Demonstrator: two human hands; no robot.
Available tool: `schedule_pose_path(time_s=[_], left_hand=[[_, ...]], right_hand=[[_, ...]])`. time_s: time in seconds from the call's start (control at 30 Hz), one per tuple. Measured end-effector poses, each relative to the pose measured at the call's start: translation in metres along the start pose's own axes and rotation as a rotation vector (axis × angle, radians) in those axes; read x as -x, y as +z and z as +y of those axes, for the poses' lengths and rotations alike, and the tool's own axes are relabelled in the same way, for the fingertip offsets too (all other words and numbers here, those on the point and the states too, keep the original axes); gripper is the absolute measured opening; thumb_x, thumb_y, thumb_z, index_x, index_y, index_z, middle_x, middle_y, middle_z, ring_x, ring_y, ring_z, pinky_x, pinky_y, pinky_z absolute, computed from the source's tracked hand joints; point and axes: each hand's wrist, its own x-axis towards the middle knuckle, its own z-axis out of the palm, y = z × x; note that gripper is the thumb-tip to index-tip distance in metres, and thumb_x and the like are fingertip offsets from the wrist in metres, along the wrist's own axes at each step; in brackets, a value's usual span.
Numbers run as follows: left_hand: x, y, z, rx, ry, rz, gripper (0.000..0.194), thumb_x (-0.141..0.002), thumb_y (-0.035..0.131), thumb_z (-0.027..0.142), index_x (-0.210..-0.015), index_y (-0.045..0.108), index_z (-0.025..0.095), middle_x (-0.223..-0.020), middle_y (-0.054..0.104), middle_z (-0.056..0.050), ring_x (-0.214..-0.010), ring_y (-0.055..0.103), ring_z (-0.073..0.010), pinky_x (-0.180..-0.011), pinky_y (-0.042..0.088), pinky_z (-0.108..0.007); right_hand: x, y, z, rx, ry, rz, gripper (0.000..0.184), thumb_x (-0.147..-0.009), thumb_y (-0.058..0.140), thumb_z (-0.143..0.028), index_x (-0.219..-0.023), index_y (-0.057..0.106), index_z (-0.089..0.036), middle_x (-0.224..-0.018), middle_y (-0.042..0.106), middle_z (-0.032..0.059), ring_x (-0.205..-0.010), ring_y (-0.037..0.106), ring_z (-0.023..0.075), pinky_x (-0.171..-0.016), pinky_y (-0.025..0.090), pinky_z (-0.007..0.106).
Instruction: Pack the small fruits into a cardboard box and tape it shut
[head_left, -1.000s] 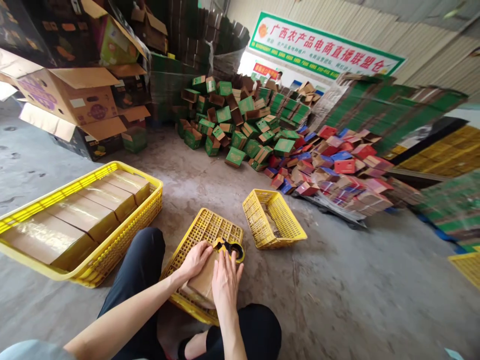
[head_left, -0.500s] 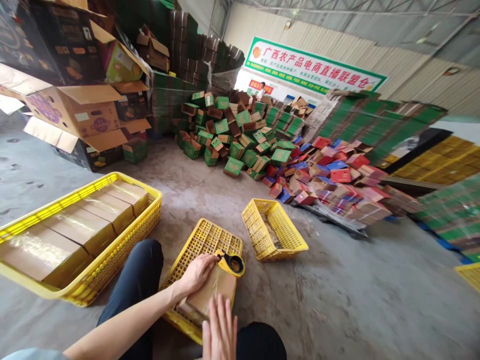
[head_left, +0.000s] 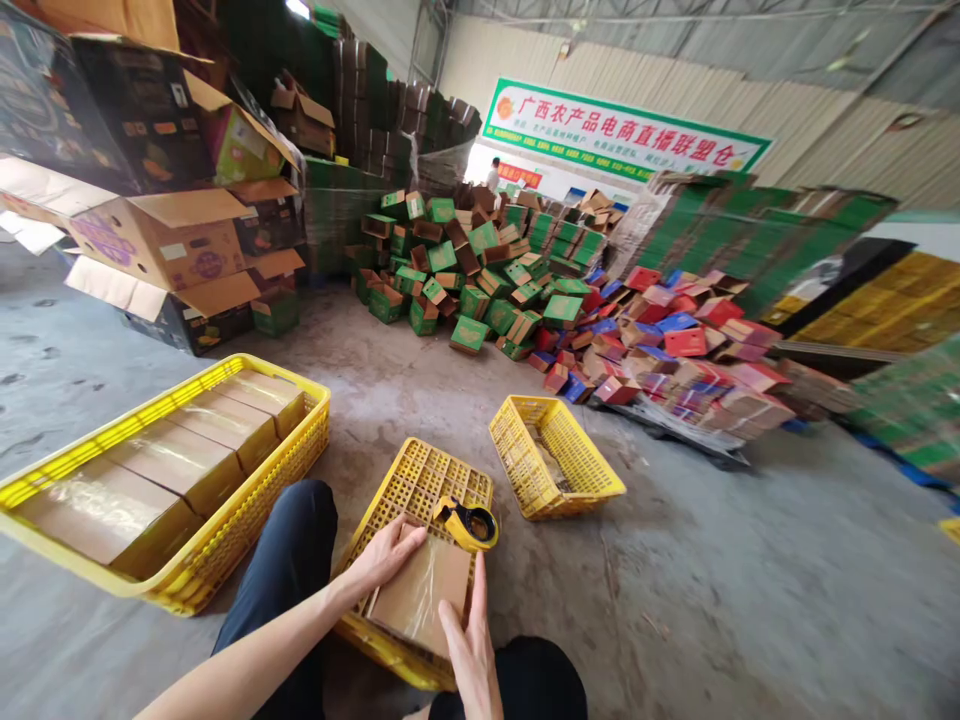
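A small brown cardboard box with clear tape over its top lies on an upturned yellow crate between my knees. My left hand rests on the box's left far corner, fingers curled against it. My right hand lies at the box's near right edge, fingers stretched out flat along it. A yellow and black tape dispenser sits on the crate just beyond the box, with neither hand on it.
A large yellow crate at my left holds several taped brown boxes. A smaller yellow basket stands on the concrete floor ahead. Beyond are heaps of green boxes, red and blue boxes, stacked cartons and a person far off.
My right hand slid from the box's far end, by the tape dispenser, back along the top to its near right edge. The dispenser now lies free on the crate. The view lifted slightly.
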Motion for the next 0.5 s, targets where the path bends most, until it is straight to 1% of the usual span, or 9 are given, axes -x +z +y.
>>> schedule_pose_path(time_s=[0.03,0.07,0.1,0.13,0.2,0.3,0.4,0.5], left_hand=[[-0.001,-0.001,0.001,-0.028,0.010,-0.005,0.066,-0.093,0.050,0.074,-0.118,0.068,0.016,-0.117,0.076,-0.012,-0.111,0.069,-0.0315,-0.098,0.052,-0.039],[-0.002,-0.001,0.002,-0.057,0.028,-0.005,0.065,-0.092,0.051,0.075,-0.111,0.069,0.015,-0.110,0.077,-0.012,-0.104,0.070,-0.0311,-0.092,0.053,-0.038],[-0.003,-0.001,0.003,-0.080,0.054,0.001,0.064,-0.092,0.051,0.075,-0.105,0.069,0.015,-0.104,0.077,-0.012,-0.097,0.070,-0.0302,-0.086,0.053,-0.037],[-0.004,0.000,0.004,-0.092,0.091,0.011,0.062,-0.092,0.051,0.074,-0.101,0.069,0.015,-0.098,0.076,-0.011,-0.092,0.070,-0.0288,-0.082,0.052,-0.036],[-0.005,0.002,0.004,-0.081,0.185,0.026,0.057,-0.094,0.052,0.070,-0.097,0.069,0.016,-0.093,0.075,-0.009,-0.086,0.068,-0.0255,-0.078,0.051,-0.033],[-0.003,0.005,0.000,-0.026,0.291,0.038,0.050,-0.096,0.056,0.065,-0.098,0.071,0.018,-0.093,0.074,-0.007,-0.087,0.068,-0.0227,-0.079,0.050,-0.030],[0.000,0.010,-0.006,0.018,0.307,0.040,0.049,-0.098,0.054,0.064,-0.099,0.072,0.018,-0.096,0.075,-0.007,-0.091,0.069,-0.0232,-0.083,0.052,-0.030],[0.003,0.017,-0.008,0.087,0.269,0.057,0.050,-0.099,0.054,0.064,-0.110,0.072,0.019,-0.108,0.076,-0.009,-0.102,0.070,-0.0255,-0.094,0.053,-0.033]], right_hand=[[-0.004,-0.003,-0.007,0.006,-0.015,-0.026,0.068,-0.105,0.046,-0.038,-0.169,0.026,-0.027,-0.167,0.042,0.0099,-0.152,0.045,0.0320,-0.114,0.051,0.047],[-0.008,-0.006,-0.014,0.031,-0.058,-0.047,0.063,-0.105,0.046,-0.039,-0.166,0.034,-0.028,-0.169,0.040,0.0081,-0.156,0.037,0.0340,-0.118,0.046,0.051],[-0.013,-0.007,-0.022,0.058,-0.114,-0.059,0.058,-0.105,0.048,-0.041,-0.161,0.045,-0.030,-0.167,0.043,0.0069,-0.157,0.033,0.0359,-0.120,0.044,0.054],[-0.019,-0.009,-0.028,0.081,-0.168,-0.065,0.052,-0.105,0.049,-0.043,-0.155,0.054,-0.031,-0.163,0.049,0.0067,-0.156,0.034,0.0375,-0.120,0.044,0.057],[-0.029,-0.009,-0.038,0.100,-0.241,-0.037,0.047,-0.104,0.052,-0.048,-0.146,0.064,-0.029,-0.150,0.062,0.0096,-0.149,0.046,0.0386,-0.116,0.048,0.058],[-0.038,-0.010,-0.045,0.058,-0.246,0.007,0.045,-0.105,0.052,-0.051,-0.138,0.069,-0.026,-0.132,0.071,0.0134,-0.128,0.064,0.0340,-0.107,0.056,0.052],[-0.037,-0.012,-0.043,-0.018,-0.184,0.031,0.044,-0.105,0.050,-0.054,-0.129,0.072,-0.024,-0.121,0.074,0.0133,-0.115,0.071,0.0304,-0.100,0.059,0.046],[-0.031,-0.017,-0.038,-0.094,-0.071,0.075,0.047,-0.104,0.049,-0.058,-0.122,0.073,-0.022,-0.121,0.074,0.0139,-0.114,0.072,0.0299,-0.100,0.059,0.043]])
